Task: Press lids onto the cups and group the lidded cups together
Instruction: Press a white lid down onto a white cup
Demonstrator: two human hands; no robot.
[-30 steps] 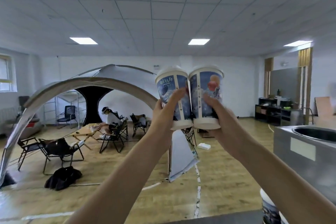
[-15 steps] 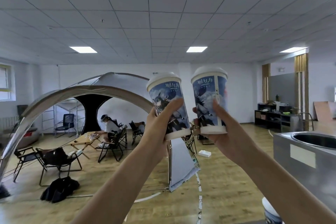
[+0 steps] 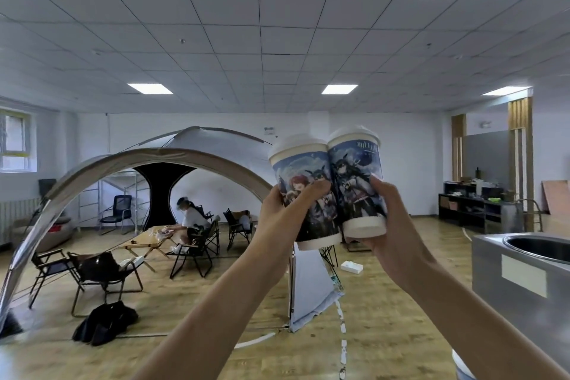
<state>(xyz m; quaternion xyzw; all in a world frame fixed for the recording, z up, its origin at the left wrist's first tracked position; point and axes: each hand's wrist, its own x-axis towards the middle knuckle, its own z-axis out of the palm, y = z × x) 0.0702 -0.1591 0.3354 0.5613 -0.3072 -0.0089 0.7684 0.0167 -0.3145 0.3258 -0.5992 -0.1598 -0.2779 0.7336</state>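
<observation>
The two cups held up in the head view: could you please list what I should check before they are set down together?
1. Left lid sits on the left cup: ok.
2. Right lid sits on the right cup: ok.
3. Both lids pressed fully down: cannot tell.
4. Left hand grips the left cup, right hand grips the right cup: ok.
5. Cups side by side, walls touching: ok.
6. Spot to set them down: cannot tell, out of view.
</observation>
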